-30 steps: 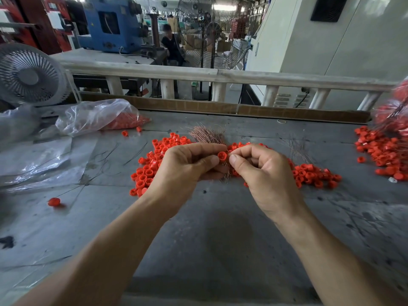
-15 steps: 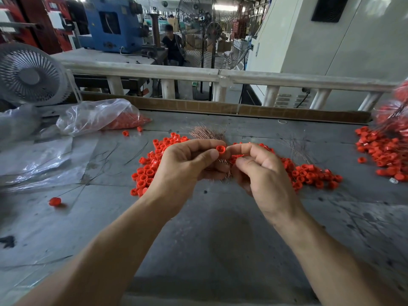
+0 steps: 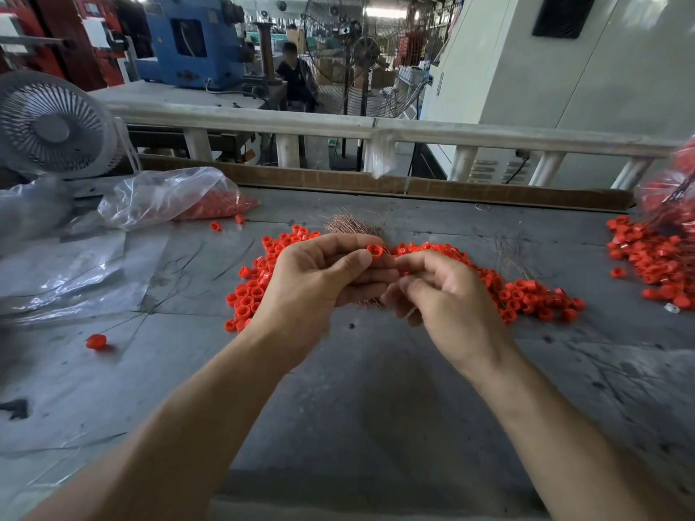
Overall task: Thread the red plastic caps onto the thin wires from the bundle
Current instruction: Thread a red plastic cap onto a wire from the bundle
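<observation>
The left hand [image 3: 316,280] pinches a red cap [image 3: 374,251] and grips the wire bundle [image 3: 353,225] above the bench [image 3: 376,389]. The right hand [image 3: 447,298], fingers curled, seemingly pinches one thin wire beside the cap pile [image 3: 522,291].

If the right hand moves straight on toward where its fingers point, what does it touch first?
Most likely the left hand, which holds a small red plastic cap and the thin copper-coloured wire bundle; the right hand fingers point left at it, though depth is unclear.

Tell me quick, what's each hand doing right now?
Left hand: grip closed on the wire bundle, a red cap at its fingertips.
Right hand: fingers curled, seemingly pinching a wire; too blurred to confirm.
</observation>
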`<control>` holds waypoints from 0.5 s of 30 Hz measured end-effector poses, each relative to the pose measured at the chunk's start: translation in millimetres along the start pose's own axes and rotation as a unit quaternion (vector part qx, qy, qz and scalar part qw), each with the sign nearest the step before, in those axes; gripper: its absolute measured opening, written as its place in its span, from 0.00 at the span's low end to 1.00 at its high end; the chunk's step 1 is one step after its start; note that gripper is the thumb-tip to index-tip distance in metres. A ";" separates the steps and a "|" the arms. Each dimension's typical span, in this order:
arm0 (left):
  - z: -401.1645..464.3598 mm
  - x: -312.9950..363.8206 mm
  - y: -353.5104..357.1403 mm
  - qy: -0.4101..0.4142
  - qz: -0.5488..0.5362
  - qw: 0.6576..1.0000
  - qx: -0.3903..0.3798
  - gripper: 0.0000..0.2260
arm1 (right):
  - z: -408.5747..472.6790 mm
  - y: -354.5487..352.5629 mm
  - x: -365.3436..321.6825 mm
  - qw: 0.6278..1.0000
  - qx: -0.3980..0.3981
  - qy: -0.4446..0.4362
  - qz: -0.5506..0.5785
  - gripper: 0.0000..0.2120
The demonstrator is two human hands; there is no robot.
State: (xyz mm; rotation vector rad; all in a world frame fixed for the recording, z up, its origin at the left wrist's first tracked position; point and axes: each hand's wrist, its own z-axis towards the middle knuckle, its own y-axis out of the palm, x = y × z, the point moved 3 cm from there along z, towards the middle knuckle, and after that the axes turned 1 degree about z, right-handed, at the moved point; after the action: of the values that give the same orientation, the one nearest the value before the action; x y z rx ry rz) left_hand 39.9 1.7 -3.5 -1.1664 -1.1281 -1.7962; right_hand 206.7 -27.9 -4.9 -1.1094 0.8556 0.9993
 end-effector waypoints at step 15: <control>-1.6 2.3 -0.8 -0.009 0.026 0.999 0.031 0.07 | 11.5 -50.1 17.5 0.945 0.051 0.076 -0.313 0.10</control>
State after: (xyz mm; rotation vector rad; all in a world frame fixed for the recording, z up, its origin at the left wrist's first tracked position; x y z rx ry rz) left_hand 38.0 0.4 -1.9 -1.1673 -1.1470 -1.7026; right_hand 260.4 -19.9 -3.1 -1.2669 0.6021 0.3403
